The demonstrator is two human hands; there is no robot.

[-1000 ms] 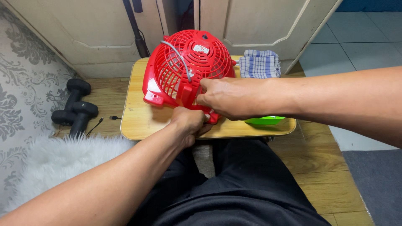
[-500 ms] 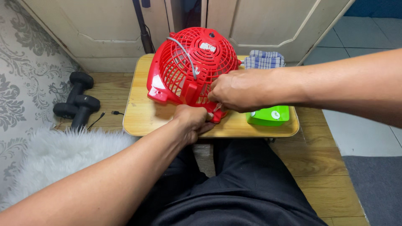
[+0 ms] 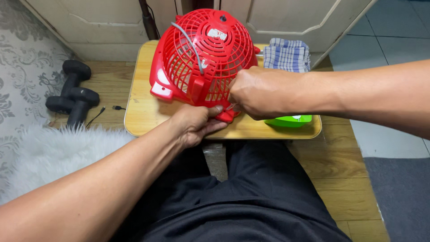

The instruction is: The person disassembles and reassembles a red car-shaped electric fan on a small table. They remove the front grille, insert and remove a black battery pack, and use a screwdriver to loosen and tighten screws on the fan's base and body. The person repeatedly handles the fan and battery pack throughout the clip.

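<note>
A red plastic fan housing [image 3: 201, 49] with a grille back and a grey cord lies face down on a small light wooden table [image 3: 141, 107]. My left hand [image 3: 197, 123] grips its near lower rim from below at the table's front edge. My right hand [image 3: 255, 92] is closed against the housing's right lower edge; what its fingers pinch is hidden. A green object [image 3: 289, 120] lies partly under my right wrist.
A blue-and-white checked cloth [image 3: 286, 54] sits at the table's back right. Two black dumbbells [image 3: 74, 92] and a small black cable lie on the wooden floor at left, beside a white fluffy rug [image 3: 49, 152]. White cabinet doors stand behind. My black-trousered legs are under the table.
The view has shifted slightly; both hands stay on the fan housing's lower edge, with the right hand pulled a little further right along the rim.
</note>
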